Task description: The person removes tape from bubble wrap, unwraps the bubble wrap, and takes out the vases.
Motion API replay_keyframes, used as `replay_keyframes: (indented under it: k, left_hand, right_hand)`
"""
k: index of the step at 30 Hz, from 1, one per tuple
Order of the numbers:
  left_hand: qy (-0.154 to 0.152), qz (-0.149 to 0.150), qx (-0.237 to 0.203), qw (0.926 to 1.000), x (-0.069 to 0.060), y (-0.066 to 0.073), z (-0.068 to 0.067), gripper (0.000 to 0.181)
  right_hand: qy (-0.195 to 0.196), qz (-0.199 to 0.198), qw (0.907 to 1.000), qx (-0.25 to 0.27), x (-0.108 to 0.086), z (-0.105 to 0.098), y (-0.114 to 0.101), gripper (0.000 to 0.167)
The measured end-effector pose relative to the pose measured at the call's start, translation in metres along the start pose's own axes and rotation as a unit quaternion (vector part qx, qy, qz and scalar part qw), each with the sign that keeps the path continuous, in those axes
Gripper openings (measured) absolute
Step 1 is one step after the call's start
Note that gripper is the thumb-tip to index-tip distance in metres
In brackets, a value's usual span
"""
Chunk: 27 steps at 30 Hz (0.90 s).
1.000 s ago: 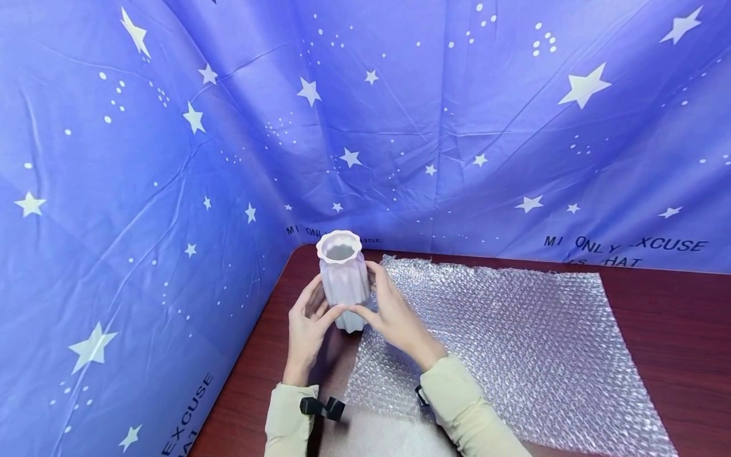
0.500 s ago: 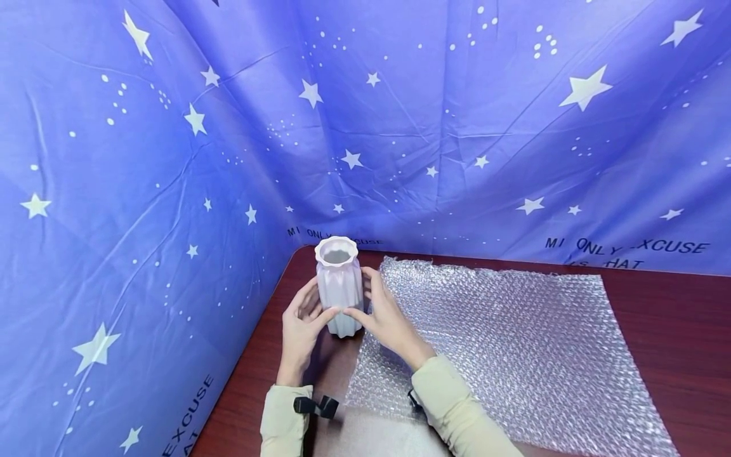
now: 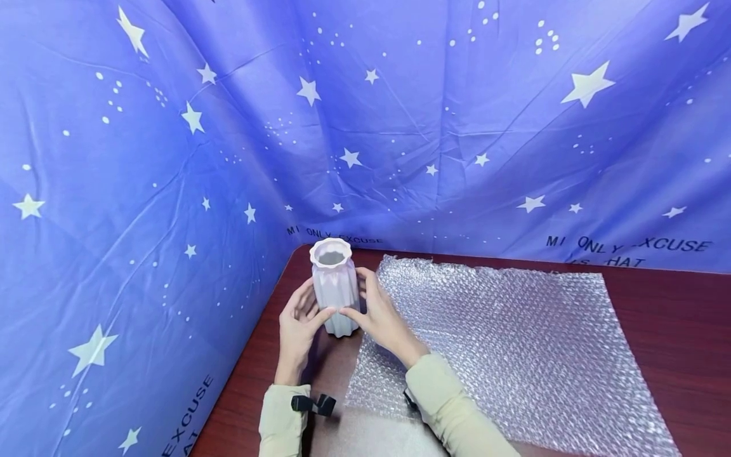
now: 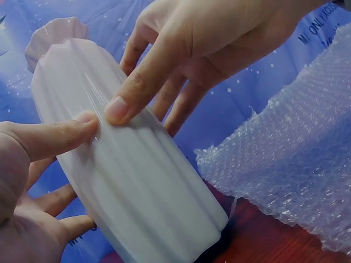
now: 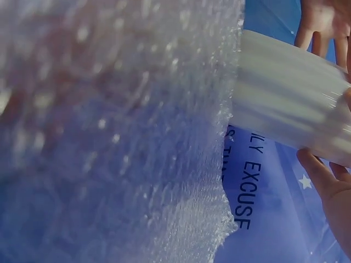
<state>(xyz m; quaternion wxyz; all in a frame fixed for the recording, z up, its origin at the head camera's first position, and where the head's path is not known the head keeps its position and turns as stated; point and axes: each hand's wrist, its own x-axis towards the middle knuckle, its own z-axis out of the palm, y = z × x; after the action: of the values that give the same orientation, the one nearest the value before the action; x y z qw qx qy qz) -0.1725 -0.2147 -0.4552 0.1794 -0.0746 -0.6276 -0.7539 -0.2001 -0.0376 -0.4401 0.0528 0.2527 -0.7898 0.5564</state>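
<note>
A fluted vase (image 3: 335, 289), pale lilac at its scalloped rim and whiter lower down, stands upright at the table's back left. My left hand (image 3: 298, 330) holds its left side and my right hand (image 3: 385, 320) its right side. In the left wrist view both thumbs press the front of the vase (image 4: 126, 159), their tips close together, while the other fingers reach round its sides. Part of the vase (image 5: 290, 90) shows in the right wrist view, behind the bubble wrap's edge. Its inside is too dark to make out.
A large sheet of bubble wrap (image 3: 502, 355) lies flat on the dark red table (image 3: 668, 324), right beside the vase. Blue star-printed cloth (image 3: 434, 127) hangs behind the table and along its left side.
The vase has shifted a little left and slightly down in the head view, with both hands moving along with it. Their hold looks the same, and the bubble wrap has stayed put.
</note>
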Motion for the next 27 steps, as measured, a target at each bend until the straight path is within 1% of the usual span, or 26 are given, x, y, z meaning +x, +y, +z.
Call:
replay_keyframes:
  k: [5, 10, 15, 18, 22, 27]
  left_hand:
    - [-0.001, 0.0, -0.018, 0.9998, 0.0, -0.001, -0.004, 0.071]
    - [-0.001, -0.008, -0.021, 0.9997, 0.0, 0.0, -0.009, 0.071]
    - [0.005, -0.009, -0.023, 0.9997, -0.001, 0.0, -0.016, 0.072]
    - [0.004, -0.011, -0.024, 0.9996, -0.002, 0.001, -0.02, 0.073]
    - [0.007, -0.004, -0.032, 0.9995, -0.002, 0.003, -0.022, 0.071]
    - [0.023, 0.015, -0.035, 0.999, -0.002, 0.005, -0.025, 0.067]
  right_hand:
    - [0.001, -0.009, 1.0, 0.004, 0.002, 0.003, -0.001, 0.075]
    - [-0.001, -0.008, 1.0, -0.003, 0.001, 0.006, -0.003, 0.074]
    - [-0.009, -0.014, 0.9997, -0.019, 0.001, 0.009, -0.006, 0.072]
    - [-0.014, -0.013, 0.9996, -0.022, 0.0, 0.01, -0.008, 0.071]
    - [-0.023, -0.02, 0.9995, -0.012, 0.0, 0.01, -0.009, 0.067]
    - [-0.029, -0.045, 0.9985, -0.009, 0.003, 0.011, -0.009, 0.059]
